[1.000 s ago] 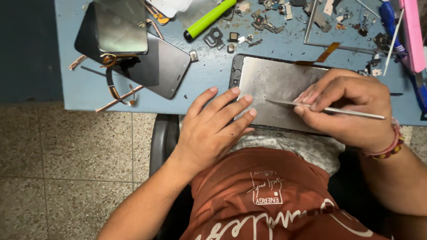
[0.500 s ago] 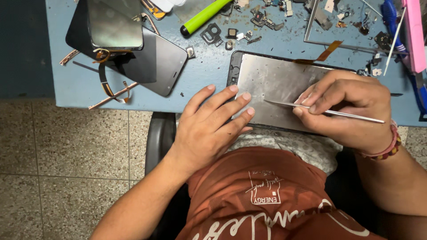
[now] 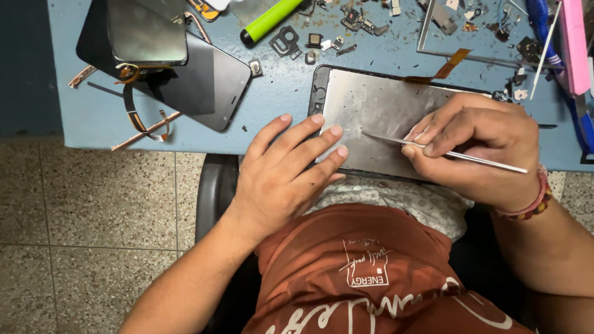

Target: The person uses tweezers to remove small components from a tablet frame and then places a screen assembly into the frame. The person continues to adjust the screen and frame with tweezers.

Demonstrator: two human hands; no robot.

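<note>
Since the earlier frames the hands and the panel have hardly shifted; the thin metal tool's tip has stayed on the plate. The phone screen panel [image 3: 377, 117], its grey metal back up, lies at the near edge of the blue surface [image 3: 278, 99], slightly overhanging it. The left hand [image 3: 288, 170] presses flat on the panel's left end, fingers spread, its grip clamped on nothing. The right hand [image 3: 476, 148] has its grip pinched shut around the thin metal tool [image 3: 445, 151], whose tip touches the plate. Farther left lie two dark phone screens [image 3: 204, 86]; a green marker [image 3: 269, 20] and small loose parts [image 3: 322, 43] sit near the far edge.
</note>
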